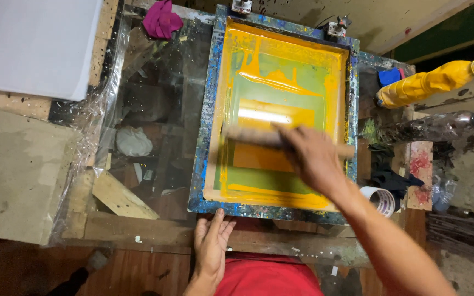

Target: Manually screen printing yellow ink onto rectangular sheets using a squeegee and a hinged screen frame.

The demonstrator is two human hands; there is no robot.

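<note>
Head cam | right hand (311,156) clamped on squeegee (259,136) mid-screen (281,66), yellow ink (270,77) half pulled | left hand (210,244) flat, spread on desk edge (138,230)

The person wears a red garment (267,277); both forearms and hands are bare, without sleeves or gloves.

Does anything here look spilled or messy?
Yes. Yellow ink is smeared unevenly over the screen inside the paint-spattered frame, where the right hand grips a squeegee. The left hand rests at the near edge. A yellow-coated bottle lies on its side.
</note>
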